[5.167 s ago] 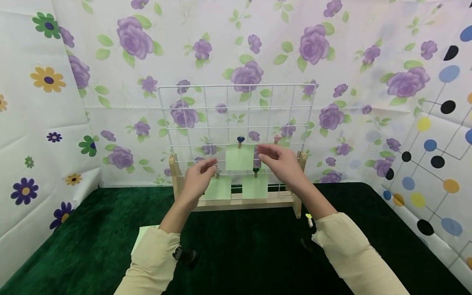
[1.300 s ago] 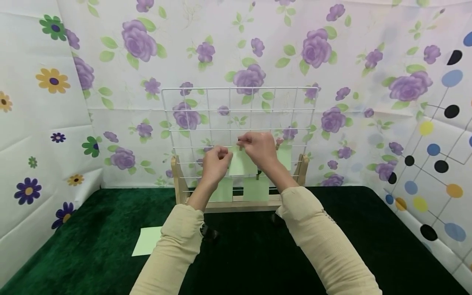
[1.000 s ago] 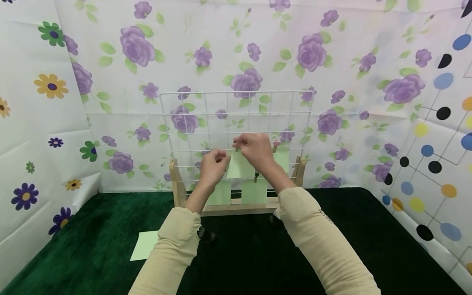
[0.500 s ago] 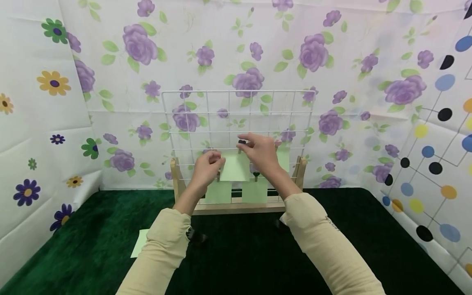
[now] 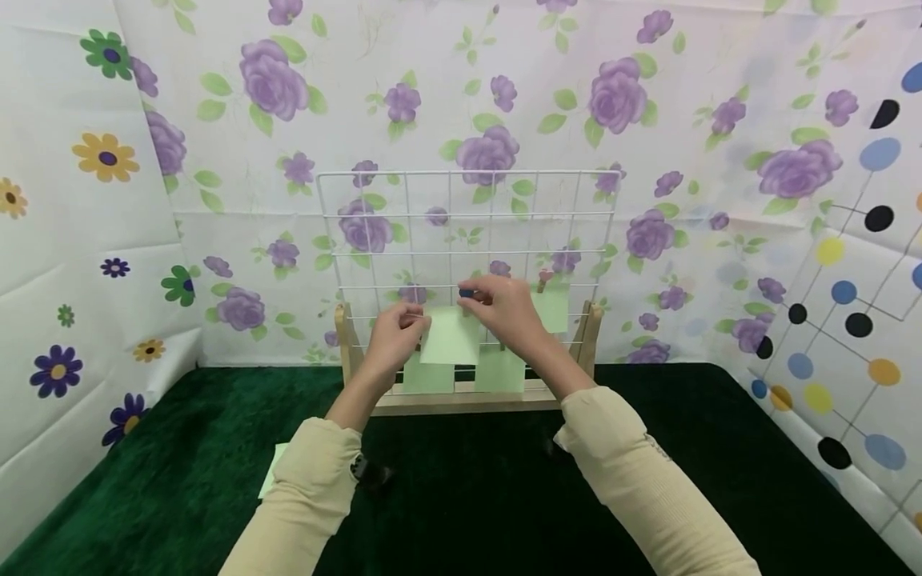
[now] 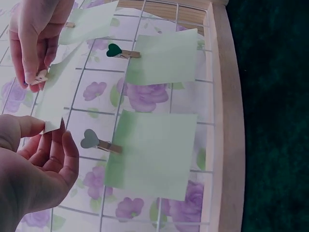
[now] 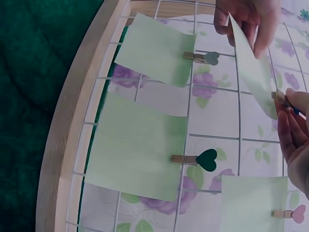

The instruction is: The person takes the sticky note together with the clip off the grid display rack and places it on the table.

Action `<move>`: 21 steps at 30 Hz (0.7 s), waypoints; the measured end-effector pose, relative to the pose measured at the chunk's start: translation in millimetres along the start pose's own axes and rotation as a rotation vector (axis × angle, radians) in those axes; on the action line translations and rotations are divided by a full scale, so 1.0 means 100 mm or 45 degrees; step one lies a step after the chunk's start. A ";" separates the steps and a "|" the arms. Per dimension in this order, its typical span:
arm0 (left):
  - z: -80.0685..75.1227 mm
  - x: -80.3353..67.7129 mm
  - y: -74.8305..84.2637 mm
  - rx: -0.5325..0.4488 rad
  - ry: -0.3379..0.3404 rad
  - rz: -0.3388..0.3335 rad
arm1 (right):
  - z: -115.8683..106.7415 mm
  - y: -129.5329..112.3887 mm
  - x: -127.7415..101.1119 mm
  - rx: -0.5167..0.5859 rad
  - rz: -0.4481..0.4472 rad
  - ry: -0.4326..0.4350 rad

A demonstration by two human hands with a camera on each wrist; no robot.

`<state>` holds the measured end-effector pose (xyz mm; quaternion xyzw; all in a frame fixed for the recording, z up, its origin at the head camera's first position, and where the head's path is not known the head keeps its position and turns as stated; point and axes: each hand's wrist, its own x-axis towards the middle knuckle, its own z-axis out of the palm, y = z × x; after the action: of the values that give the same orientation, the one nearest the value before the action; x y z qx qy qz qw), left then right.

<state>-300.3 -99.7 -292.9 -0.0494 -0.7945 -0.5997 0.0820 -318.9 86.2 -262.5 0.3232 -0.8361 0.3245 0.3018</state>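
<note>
Your left hand (image 5: pixel 391 342) pinches a green note (image 5: pixel 450 338) by its upper left corner, thumb against fingers. Your right hand (image 5: pixel 510 314) pinches a blue clip (image 5: pixel 467 293) at the note's upper right. You hold it before the rack (image 5: pixel 468 405), above two clipped lower notes (image 7: pixel 137 150); a pink clip (image 5: pixel 545 276) hangs another beside it.

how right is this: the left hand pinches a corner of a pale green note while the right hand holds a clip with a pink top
Not quite: the clip in the right hand has a blue top, not a pink one, as the head view shows. The left hand does pinch a corner of a pale green note.
</note>
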 end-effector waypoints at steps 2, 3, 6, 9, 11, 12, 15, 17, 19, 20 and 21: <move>-0.01 -0.01 -0.03 0.006 -0.002 -0.021 | 0.01 0.01 -0.03 0.012 0.009 -0.009; -0.02 -0.02 -0.04 0.014 -0.002 -0.027 | 0.01 0.02 -0.04 0.022 0.020 -0.015; -0.04 -0.05 -0.08 0.028 -0.001 -0.023 | 0.01 0.03 -0.08 0.047 0.058 -0.046; -0.06 -0.07 -0.12 0.041 -0.003 -0.016 | 0.02 0.05 -0.13 0.062 0.092 -0.073; -0.06 -0.09 -0.14 0.051 -0.009 -0.033 | 0.02 0.07 -0.15 0.064 0.114 -0.082; -0.07 -0.10 -0.15 0.053 -0.014 -0.044 | 0.02 0.08 -0.17 0.068 0.119 -0.084; -0.07 -0.13 -0.19 0.064 -0.031 -0.069 | 0.03 0.10 -0.21 0.070 0.135 -0.090; -0.07 -0.15 -0.22 0.076 -0.040 -0.065 | 0.04 0.11 -0.24 0.080 0.138 -0.087; -0.07 -0.17 -0.25 0.086 -0.042 -0.064 | 0.05 0.13 -0.28 0.089 0.146 -0.076; -0.08 -0.18 -0.26 0.091 -0.042 -0.062 | 0.06 0.13 -0.30 0.093 0.148 -0.072; -0.08 -0.19 -0.28 0.096 -0.039 -0.062 | 0.08 0.14 -0.33 0.100 0.148 -0.066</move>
<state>-286.2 -114.9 -320.8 -0.0361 -0.8186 -0.5704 0.0570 -311.7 99.9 -295.3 0.2941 -0.8475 0.3657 0.2479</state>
